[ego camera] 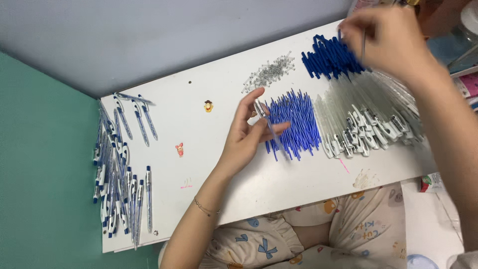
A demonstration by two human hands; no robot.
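My left hand hovers over the white board and holds a clear pen barrel with a blue refill sticking out of it, just left of a pile of blue refills. My right hand is raised at the far right, over a heap of dark blue pen caps; it pinches a thin blue part between its fingers. Beside the refills lies a wide heap of clear and white pen barrels. A small pile of metal springs sits at the back.
Several finished blue and white pens lie in a heap along the board's left edge, by a green wall. Small stickers dot the board. My lap in patterned cloth is below the front edge.
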